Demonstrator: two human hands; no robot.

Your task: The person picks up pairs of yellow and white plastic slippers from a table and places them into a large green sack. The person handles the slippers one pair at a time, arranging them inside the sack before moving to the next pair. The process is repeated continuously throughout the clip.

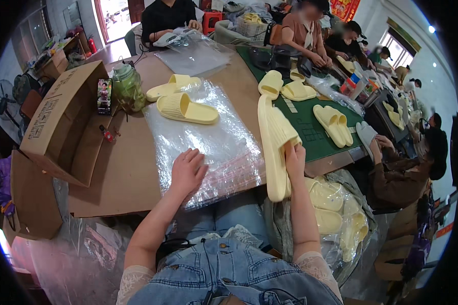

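My right hand (295,161) grips a pale yellow slipper (276,137) by its ribbed strap, its long sole turned up toward me at the table's right edge. Part of a second yellow sole shows beside it, mostly hidden. My left hand (189,172) lies on a stack of clear plastic bags (213,152), its fingers loosely stretched and holding nothing. On the far part of that stack rests one yellow slipper (188,109). Just behind it is another yellow slipper (170,87).
An open cardboard box (61,117) stands at left, beside a phone (104,96) and a green jar (129,89). More slippers (333,124) lie on a green mat (305,127). Below right, a bag of slippers (336,208) sits by my arm. Several people work around the tables.
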